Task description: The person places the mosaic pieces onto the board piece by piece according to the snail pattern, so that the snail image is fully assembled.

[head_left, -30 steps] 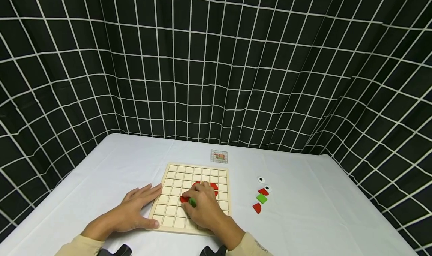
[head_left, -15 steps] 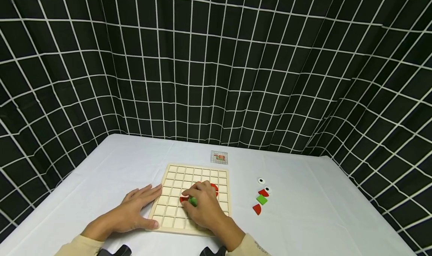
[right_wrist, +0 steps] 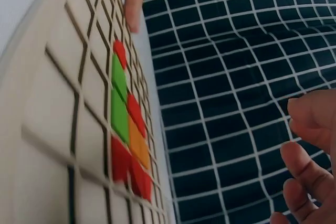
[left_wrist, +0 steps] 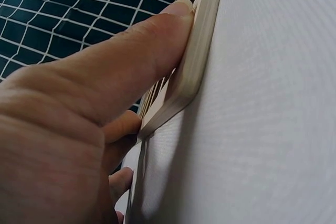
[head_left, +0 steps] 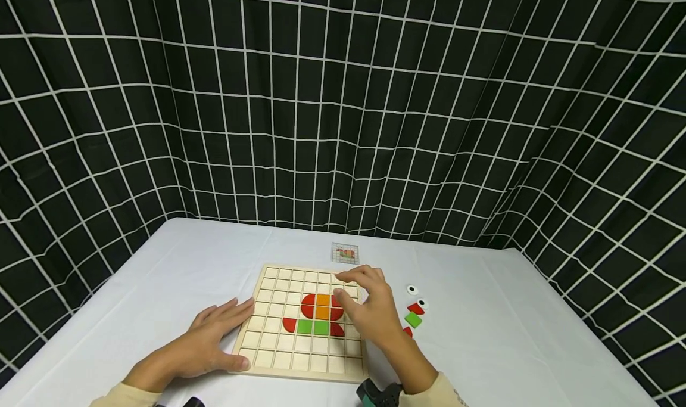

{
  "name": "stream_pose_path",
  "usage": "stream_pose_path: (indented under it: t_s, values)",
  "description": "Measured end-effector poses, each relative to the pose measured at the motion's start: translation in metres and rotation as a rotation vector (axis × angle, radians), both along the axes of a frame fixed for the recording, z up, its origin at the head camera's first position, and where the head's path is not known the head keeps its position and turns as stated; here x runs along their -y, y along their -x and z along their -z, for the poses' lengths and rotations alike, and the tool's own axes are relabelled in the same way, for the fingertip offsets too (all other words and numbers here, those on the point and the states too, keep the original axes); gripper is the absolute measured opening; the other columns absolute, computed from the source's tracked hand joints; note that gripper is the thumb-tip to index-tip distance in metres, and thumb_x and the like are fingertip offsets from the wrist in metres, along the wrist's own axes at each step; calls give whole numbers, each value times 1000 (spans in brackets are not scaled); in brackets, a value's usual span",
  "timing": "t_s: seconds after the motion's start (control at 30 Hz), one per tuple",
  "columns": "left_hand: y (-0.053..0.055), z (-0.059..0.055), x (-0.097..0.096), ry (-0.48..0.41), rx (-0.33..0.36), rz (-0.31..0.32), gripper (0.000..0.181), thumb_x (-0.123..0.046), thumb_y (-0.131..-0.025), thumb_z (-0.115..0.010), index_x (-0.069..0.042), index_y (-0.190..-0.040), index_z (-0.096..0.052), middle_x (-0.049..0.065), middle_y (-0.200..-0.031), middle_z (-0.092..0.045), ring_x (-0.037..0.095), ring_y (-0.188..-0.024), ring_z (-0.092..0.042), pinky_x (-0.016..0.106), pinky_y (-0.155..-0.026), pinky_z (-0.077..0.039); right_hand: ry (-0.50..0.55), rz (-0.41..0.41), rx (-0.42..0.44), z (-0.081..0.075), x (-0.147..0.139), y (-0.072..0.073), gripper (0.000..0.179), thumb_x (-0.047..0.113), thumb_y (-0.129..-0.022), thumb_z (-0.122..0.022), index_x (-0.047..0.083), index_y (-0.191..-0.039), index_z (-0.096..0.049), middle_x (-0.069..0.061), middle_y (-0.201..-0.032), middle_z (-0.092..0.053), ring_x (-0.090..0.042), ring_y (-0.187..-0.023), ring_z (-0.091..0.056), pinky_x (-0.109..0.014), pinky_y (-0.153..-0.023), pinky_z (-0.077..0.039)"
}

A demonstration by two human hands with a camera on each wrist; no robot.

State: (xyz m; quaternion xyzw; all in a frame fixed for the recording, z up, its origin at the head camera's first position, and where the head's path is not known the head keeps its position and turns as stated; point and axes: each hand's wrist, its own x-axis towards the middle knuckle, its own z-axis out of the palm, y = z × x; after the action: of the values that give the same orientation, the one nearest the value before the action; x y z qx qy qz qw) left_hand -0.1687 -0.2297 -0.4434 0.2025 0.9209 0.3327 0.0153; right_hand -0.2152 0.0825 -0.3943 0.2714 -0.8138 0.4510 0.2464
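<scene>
A wooden grid board lies on the white table, with orange tiles, green tiles and red rounded pieces in its middle cells. My left hand rests along its left side, fingers extended at the edge. The left thumb presses on the frame near a corner in the left wrist view. Over the board's right side, my right hand is raised with thumb and fingers apart and nothing between them. It hides part of the right side of the red and orange shape.
Right of the board lie two white eye discs, a loose green square and red pieces, one partly behind my right wrist. A small picture card lies beyond the board. A black gridded curtain surrounds the table.
My right hand has let go of the green tile, lifted and moved right, uncovering the green, orange and red pieces. The left hand stays at the board's edge.
</scene>
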Motion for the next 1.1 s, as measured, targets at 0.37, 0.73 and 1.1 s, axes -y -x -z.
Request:
stream_pose_path:
  t_s: [0.37,0.73,1.1]
  values:
    - [-3,2,3,-20,-36,31,99,-54,-69,-77,1,-144,-41,13,-152,-34,45,-139,-17,61,-104,-2,-36,44,-95,-13,-50,-2,29,0,-75,-79,12,-101,-74,9,-100,-62,-14,-98,-48,-40,-79,-43]
    - [-3,1,1,-21,-14,16,100,-55,-69,-76,1,-144,-41,12,-153,-32,43,-140,-15,60,-106,1,-31,109,-81,-10,-96,-2,30,-1,-77,-78,13,-103,-74,6,-102,-63,-14,-98,-48,-34,-80,-41]
    - [-1,0,1,-26,-24,33,99,-52,-70,-77,0,-145,-40,13,-153,-33,44,-140,-16,60,-105,0,-35,189,-22,18,-130,5,29,-2,-76,-78,11,-102,-73,6,-96,-64,-11,-93,-49,-23,-77,-38]
